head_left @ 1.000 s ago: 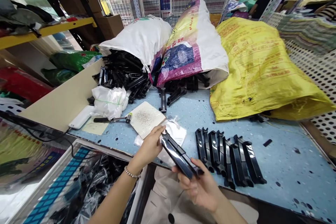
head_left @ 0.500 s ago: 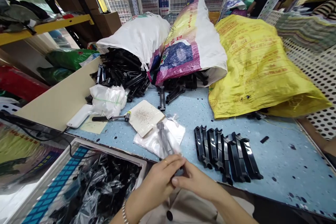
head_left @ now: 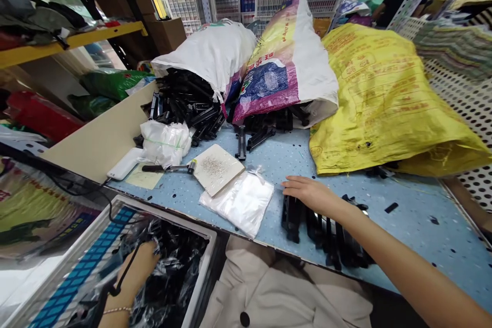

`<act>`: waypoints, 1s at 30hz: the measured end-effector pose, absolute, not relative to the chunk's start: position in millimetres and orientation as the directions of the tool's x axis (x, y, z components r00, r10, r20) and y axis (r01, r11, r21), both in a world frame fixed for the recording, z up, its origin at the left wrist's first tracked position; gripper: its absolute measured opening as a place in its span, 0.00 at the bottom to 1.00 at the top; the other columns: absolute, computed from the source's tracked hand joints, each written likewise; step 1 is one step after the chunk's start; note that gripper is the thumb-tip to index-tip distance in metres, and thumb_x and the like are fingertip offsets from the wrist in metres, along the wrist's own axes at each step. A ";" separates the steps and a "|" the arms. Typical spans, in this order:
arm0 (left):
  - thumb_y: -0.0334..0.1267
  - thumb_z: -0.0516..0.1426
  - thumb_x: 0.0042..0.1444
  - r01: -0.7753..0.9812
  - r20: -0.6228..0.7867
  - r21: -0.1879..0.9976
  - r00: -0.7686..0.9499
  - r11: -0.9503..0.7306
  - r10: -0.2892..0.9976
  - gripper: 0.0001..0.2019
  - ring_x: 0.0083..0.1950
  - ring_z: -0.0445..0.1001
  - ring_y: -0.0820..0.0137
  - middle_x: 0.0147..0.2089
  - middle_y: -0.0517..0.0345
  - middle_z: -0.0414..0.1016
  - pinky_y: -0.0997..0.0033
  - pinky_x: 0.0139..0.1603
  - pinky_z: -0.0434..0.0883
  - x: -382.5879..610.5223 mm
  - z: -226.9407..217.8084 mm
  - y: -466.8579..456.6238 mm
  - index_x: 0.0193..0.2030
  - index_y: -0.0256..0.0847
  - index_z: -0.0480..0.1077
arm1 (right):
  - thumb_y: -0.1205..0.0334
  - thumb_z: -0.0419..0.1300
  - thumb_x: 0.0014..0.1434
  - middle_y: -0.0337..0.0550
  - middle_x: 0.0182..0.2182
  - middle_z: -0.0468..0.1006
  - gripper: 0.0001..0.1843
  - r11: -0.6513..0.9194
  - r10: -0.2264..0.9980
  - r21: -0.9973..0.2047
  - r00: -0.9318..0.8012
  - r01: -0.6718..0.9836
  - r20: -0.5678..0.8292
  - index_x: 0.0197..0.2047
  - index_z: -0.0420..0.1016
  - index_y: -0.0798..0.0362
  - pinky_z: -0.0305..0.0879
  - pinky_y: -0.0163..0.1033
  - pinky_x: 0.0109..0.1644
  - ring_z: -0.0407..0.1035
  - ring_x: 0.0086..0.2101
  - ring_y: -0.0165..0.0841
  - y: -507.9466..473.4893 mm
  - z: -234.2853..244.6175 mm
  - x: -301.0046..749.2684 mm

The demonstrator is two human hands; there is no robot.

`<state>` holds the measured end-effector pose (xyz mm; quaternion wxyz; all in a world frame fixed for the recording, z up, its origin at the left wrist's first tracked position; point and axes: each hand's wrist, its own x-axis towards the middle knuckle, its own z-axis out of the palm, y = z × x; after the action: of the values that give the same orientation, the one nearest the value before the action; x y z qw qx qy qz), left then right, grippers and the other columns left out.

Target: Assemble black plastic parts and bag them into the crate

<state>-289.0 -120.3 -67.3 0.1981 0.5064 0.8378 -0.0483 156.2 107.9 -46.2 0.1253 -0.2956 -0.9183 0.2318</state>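
My right hand (head_left: 310,192) reaches over the row of black plastic clips (head_left: 326,228) lined up on the blue table (head_left: 415,230); its fingers curl down onto the leftmost clips. My left hand (head_left: 135,271) is down in the crate (head_left: 82,261) at the lower left, among bagged black parts (head_left: 175,261), fingers bent round a bagged piece. A stack of clear plastic bags (head_left: 242,200) lies between the two hands.
Open sacks (head_left: 284,61) spill more black clips (head_left: 184,107) at the table's back; a yellow sack (head_left: 380,97) lies at the right. A small hammer (head_left: 167,168), a white pad (head_left: 217,168), a white phone-like block (head_left: 125,163) and a white bag bundle (head_left: 165,142) sit at the left.
Both hands held a black clip in a clear bag near the table's edge. Now the left hand has dropped into the crate and the right hand has reached to the row of clips.
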 end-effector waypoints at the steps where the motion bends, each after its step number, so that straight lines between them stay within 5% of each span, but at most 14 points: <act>1: 0.30 0.52 0.52 0.876 -0.364 0.205 -0.347 0.437 0.865 0.07 0.39 0.78 0.60 0.33 0.55 0.79 0.63 0.42 0.71 -264.7 -62.1 -106.8 0.30 0.41 0.71 | 0.71 0.51 0.58 0.41 0.50 0.77 0.19 0.678 0.640 -0.554 -0.759 0.483 0.121 0.46 0.78 0.44 0.58 0.50 0.61 0.64 0.56 0.40 107.0 -41.3 157.7; 4: 0.37 0.51 0.58 0.858 -0.133 0.480 -0.135 0.183 0.982 0.08 0.38 0.75 0.64 0.34 0.53 0.76 0.65 0.43 0.70 -172.7 -45.2 -62.5 0.32 0.40 0.69 | 0.64 0.55 0.58 0.42 0.50 0.77 0.17 0.498 0.786 -0.734 -0.597 0.462 0.158 0.49 0.76 0.45 0.61 0.48 0.58 0.68 0.52 0.41 97.7 -27.6 156.7; 6: 0.41 0.54 0.57 0.849 0.035 0.528 0.007 -0.024 0.999 0.08 0.45 0.72 0.59 0.39 0.47 0.74 0.60 0.48 0.69 -117.0 -42.1 -36.0 0.35 0.38 0.70 | 0.59 0.59 0.57 0.43 0.48 0.78 0.17 0.326 0.880 -0.853 -0.461 0.407 0.116 0.50 0.76 0.46 0.64 0.49 0.55 0.71 0.48 0.42 86.7 -22.3 150.6; 10: 0.35 0.57 0.52 0.717 -0.008 0.697 0.008 0.000 1.000 0.04 0.46 0.70 0.55 0.40 0.44 0.72 0.55 0.48 0.66 -73.9 -55.4 2.1 0.30 0.37 0.71 | 0.51 0.63 0.54 0.45 0.43 0.79 0.21 -0.039 0.949 -0.990 -0.305 0.133 -0.078 0.50 0.75 0.49 0.66 0.49 0.52 0.72 0.45 0.42 58.3 -23.3 136.0; 15: 0.39 0.59 0.50 0.549 -0.130 0.825 -0.049 0.136 0.990 0.09 0.29 0.68 0.70 0.26 0.58 0.68 0.70 0.32 0.66 -105.3 -67.9 25.4 0.24 0.37 0.68 | 0.52 0.68 0.51 0.50 0.42 0.80 0.19 -0.376 0.901 -0.900 -0.314 -0.220 -0.300 0.43 0.77 0.54 0.71 0.43 0.44 0.75 0.40 0.39 30.5 -33.7 124.7; 20: 0.45 0.55 0.52 0.410 -0.195 0.894 -0.005 0.180 0.981 0.14 0.21 0.63 0.75 0.21 0.63 0.66 0.75 0.23 0.61 -116.1 -66.6 27.4 0.27 0.35 0.71 | 0.55 0.68 0.51 0.51 0.42 0.80 0.16 -0.514 0.839 -0.788 -0.393 -0.339 -0.377 0.40 0.78 0.55 0.72 0.40 0.41 0.76 0.37 0.37 23.8 -34.8 111.3; 26: 0.39 0.59 0.46 0.400 -0.135 0.905 -0.048 0.143 0.990 0.08 0.24 0.64 0.75 0.22 0.64 0.67 0.75 0.26 0.64 -107.2 -67.7 26.2 0.24 0.38 0.67 | 0.55 0.68 0.50 0.49 0.38 0.82 0.14 -0.523 0.847 -0.676 -0.404 -0.519 -0.344 0.36 0.78 0.56 0.70 0.49 0.49 0.76 0.37 0.37 32.7 -42.0 84.8; 30: 0.30 0.55 0.49 0.497 -0.010 0.867 -0.073 0.045 0.997 0.03 0.34 0.70 0.69 0.31 0.58 0.71 0.69 0.38 0.68 -107.2 -58.9 19.9 0.27 0.39 0.67 | 0.55 0.70 0.46 0.45 0.36 0.82 0.14 -0.451 0.892 -0.669 -0.284 -0.591 -0.351 0.34 0.77 0.54 0.72 0.44 0.43 0.76 0.36 0.37 43.7 -57.6 52.9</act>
<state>-107.2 19.9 -58.9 0.3438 0.5875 0.6359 0.3637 52.9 43.7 -57.6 0.4797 -0.3579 -0.2106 0.7729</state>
